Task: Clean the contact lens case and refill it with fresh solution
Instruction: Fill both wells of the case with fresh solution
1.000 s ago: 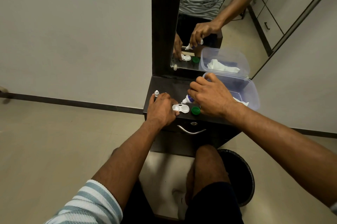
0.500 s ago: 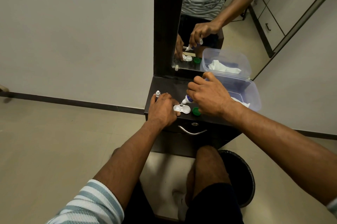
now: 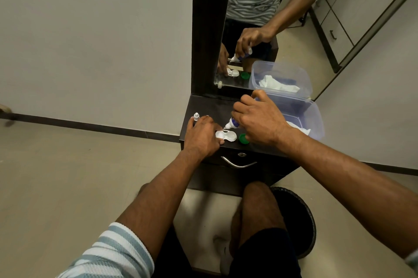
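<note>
Right hand: the right hand (image 3: 260, 123) is curled round the solution bottle (image 3: 233, 123), tipped so its nozzle points down at the left well, likely to drip solution straight in.
Left hand: the left hand (image 3: 201, 136) rests on the cabinet top (image 3: 210, 106), fingertips against the lens case (image 3: 226, 135), probably to stop it sliding; whether it pinches the case I cannot tell.
Lens case: open, near the front edge of the cabinet top.
Green cap (image 3: 243, 138): just right of the case, within easy reach.
Small white cap (image 3: 196, 115): by the left edge.
Plastic tub (image 3: 314, 119): at the right edge, tissue inside.
</note>
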